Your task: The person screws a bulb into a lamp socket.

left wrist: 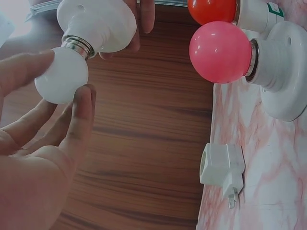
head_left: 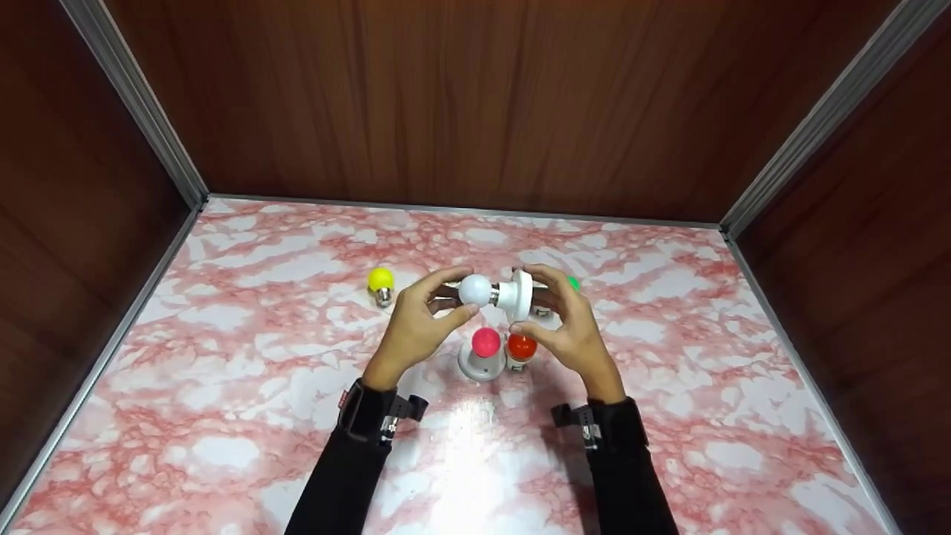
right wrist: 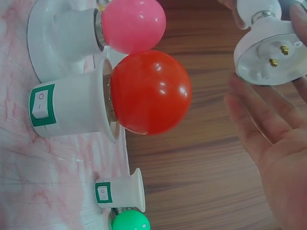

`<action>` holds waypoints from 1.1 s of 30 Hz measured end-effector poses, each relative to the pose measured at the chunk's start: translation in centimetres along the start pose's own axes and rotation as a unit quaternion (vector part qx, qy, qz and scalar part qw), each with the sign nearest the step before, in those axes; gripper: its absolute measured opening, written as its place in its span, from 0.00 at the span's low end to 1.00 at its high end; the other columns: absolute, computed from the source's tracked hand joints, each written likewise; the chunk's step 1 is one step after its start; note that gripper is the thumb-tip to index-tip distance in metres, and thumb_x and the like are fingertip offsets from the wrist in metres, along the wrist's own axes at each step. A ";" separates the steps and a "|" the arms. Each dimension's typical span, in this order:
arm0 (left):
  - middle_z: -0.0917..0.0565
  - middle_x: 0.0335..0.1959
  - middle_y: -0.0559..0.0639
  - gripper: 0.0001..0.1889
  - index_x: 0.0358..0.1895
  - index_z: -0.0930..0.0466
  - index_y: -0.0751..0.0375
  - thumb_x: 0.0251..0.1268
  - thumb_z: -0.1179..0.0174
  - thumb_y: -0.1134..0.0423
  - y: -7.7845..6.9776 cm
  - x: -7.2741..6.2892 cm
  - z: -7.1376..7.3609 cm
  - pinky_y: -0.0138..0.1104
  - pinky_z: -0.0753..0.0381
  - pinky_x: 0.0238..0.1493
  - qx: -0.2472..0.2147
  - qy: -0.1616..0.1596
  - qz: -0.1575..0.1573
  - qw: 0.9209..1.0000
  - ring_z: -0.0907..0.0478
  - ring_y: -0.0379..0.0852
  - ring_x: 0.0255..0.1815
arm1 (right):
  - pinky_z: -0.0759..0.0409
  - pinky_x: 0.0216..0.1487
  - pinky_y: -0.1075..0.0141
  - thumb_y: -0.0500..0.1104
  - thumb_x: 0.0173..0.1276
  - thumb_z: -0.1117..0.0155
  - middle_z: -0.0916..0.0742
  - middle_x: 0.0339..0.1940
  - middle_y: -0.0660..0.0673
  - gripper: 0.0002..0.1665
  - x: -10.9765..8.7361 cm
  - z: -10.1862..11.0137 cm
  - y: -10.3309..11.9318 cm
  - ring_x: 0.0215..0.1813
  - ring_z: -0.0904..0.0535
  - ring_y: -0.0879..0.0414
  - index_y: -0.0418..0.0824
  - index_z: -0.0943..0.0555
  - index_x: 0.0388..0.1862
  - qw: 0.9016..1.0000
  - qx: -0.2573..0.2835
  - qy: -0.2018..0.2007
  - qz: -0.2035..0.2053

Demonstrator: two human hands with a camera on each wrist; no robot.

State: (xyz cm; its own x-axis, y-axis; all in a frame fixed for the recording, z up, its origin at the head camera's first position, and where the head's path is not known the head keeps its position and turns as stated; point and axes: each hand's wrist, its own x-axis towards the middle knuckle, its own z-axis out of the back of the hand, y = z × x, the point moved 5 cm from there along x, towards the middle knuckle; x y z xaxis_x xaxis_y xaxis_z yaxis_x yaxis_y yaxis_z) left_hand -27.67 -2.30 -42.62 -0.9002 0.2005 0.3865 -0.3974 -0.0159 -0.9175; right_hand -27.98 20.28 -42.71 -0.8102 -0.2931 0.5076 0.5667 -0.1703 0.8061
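My left hand (head_left: 416, 323) pinches a white light bulb (head_left: 474, 290) between thumb and fingers. The bulb's metal screw base points right, into the neck of a round white lamp holder (head_left: 523, 296); some thread (left wrist: 79, 45) still shows between them. On the other side, my right hand (head_left: 568, 327) grips the holder by its rim. Two brass contacts (right wrist: 273, 63) show on the holder's underside in the right wrist view. Both pieces are held above the table, over a pink bulb (head_left: 486, 342) in a white round holder (left wrist: 288, 91).
A red-orange bulb (right wrist: 151, 91) stands in a switched white socket (right wrist: 72, 108) beside the pink one. Farther right are another switched socket (right wrist: 122, 190) and a green bulb (right wrist: 131, 221). A yellow bulb (head_left: 380, 281) lies at left; a white plug adapter (left wrist: 223, 165) shows in the left wrist view.
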 end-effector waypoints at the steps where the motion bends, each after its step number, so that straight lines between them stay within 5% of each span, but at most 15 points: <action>1: 0.15 0.65 0.64 0.24 0.67 0.20 0.68 0.69 0.30 0.69 0.0 0.0 0.0 0.34 0.11 0.62 0.001 -0.003 0.004 1.000 0.13 0.57 0.60 | 0.15 0.68 0.67 0.28 0.55 0.17 0.18 0.71 0.31 0.50 0.0 0.0 0.0 0.64 0.14 0.57 0.33 0.29 0.76 1.000 -0.001 -0.001 0.004; 9: 0.11 0.56 0.63 0.19 0.63 0.17 0.65 0.72 0.31 0.65 0.0 0.0 0.1 0.35 0.10 0.61 0.003 -0.022 0.012 1.000 0.13 0.53 0.58 | 0.15 0.70 0.66 0.24 0.52 0.18 0.20 0.72 0.27 0.50 0.0 0.0 0.1 0.65 0.14 0.53 0.31 0.29 0.74 1.000 0.001 0.000 0.026; 24: 0.12 0.61 0.59 0.23 0.65 0.17 0.63 0.69 0.28 0.65 -0.3 -0.1 0.3 0.35 0.10 0.57 0.046 0.000 -0.008 0.999 0.12 0.57 0.57 | 0.14 0.65 0.68 0.24 0.54 0.20 0.16 0.68 0.31 0.50 -0.1 0.0 -0.2 0.62 0.13 0.54 0.32 0.29 0.76 1.000 0.009 -0.003 -0.004; 33: 0.16 0.66 0.67 0.27 0.68 0.20 0.69 0.66 0.28 0.71 -0.3 0.0 0.2 0.40 0.10 0.63 0.012 0.005 -0.035 0.999 0.14 0.62 0.61 | 0.14 0.63 0.70 0.25 0.55 0.20 0.14 0.65 0.30 0.48 -0.1 0.2 -0.1 0.59 0.12 0.59 0.31 0.29 0.75 1.000 0.006 -0.006 -0.013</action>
State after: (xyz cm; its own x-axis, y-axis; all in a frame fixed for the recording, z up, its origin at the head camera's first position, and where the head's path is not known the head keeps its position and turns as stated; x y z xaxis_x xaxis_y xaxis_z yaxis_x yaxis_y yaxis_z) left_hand -27.55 -2.50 -42.38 -0.8688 0.2110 0.4479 -0.4630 -0.0260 -0.8860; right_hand -28.01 20.48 -42.77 -0.8260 -0.2768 0.4910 0.5444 -0.1661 0.8222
